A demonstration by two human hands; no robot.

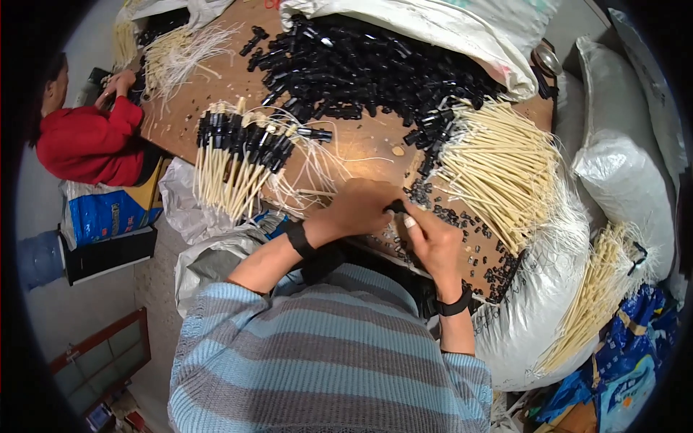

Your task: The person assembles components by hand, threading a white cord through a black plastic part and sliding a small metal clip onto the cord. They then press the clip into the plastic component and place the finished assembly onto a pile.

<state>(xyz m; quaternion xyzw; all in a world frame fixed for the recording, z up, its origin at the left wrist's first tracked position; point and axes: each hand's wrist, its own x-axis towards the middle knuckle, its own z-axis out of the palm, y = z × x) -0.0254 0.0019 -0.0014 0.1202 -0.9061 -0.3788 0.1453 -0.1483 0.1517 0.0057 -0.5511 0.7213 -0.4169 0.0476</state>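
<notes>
My left hand and my right hand meet over the table's near edge. Both are closed around a small black plastic piece at their fingertips, mostly hidden by the fingers. The right thumb wears a white wrap. To the left lies a bundle of cream sticks with black sleeves near their tops and white strings trailing off. Small black clips are scattered by my right hand. Beyond them spreads a large bundle of bare cream sticks with white strings.
A big heap of black plastic tubes spills from a white woven sack at the back of the brown table. Full white sacks stand on the right. A person in red works at the far left, beside more sticks.
</notes>
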